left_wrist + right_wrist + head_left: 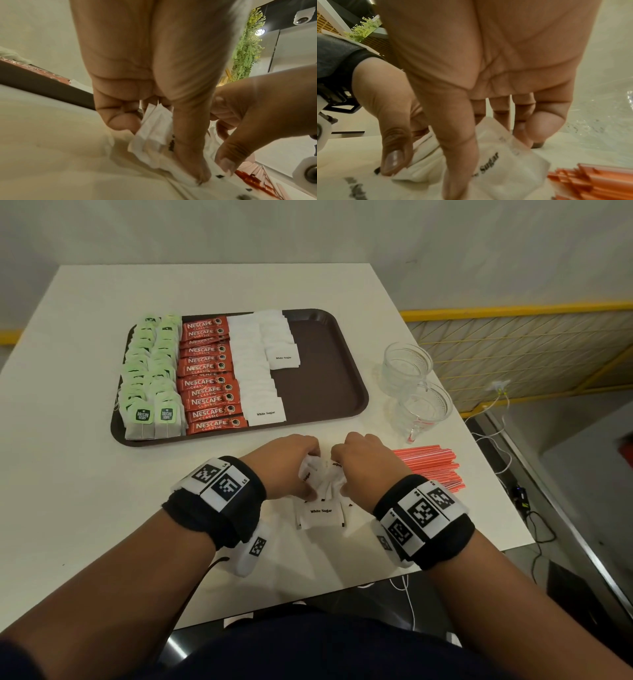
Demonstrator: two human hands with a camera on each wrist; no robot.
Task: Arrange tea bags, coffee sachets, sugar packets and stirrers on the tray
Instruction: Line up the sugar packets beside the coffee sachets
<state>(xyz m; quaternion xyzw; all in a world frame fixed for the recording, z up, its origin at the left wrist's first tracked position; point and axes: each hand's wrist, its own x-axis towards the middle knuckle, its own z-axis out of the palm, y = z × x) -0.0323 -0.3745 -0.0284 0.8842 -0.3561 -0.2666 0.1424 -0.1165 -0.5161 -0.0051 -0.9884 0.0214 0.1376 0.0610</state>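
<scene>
Head view, lower centre: left hand (pixel 291 465) and right hand (pixel 364 463) close together over a loose bunch of sugar packets (pixel 323 477), both sets of fingers curled round the bunch from either side; left wrist view shows the thumb and fingers of the left hand (pixel 154 81) pinching crumpled white packets (pixel 152 135) against the table; right wrist view shows the right hand (pixel 488 67) with thumb and fingers closed on a packet (pixel 505 169) printed "Sugar".

Just below the hands, more flat packets (pixel 321 513) lie on the white table (pixel 85 508), top one reading "White Sugar".

Brown tray (pixel 325 385) sits in the upper middle of the frame; from its left: two columns of green-tagged tea bags (pixel 150 374), one column of red Nescafe coffee sachets (pixel 209 374), a full column of white sugar packets (pixel 255 368), then a shorter column (pixel 279 340) reaching about halfway down; right part of the tray bare.

Right of the hands, a bundle of red-striped stirrers (pixel 431 467) lies on the table, off the tray; above it, at right centre, clear glass bowls and cups (pixel 414 385) near the table edge.
</scene>
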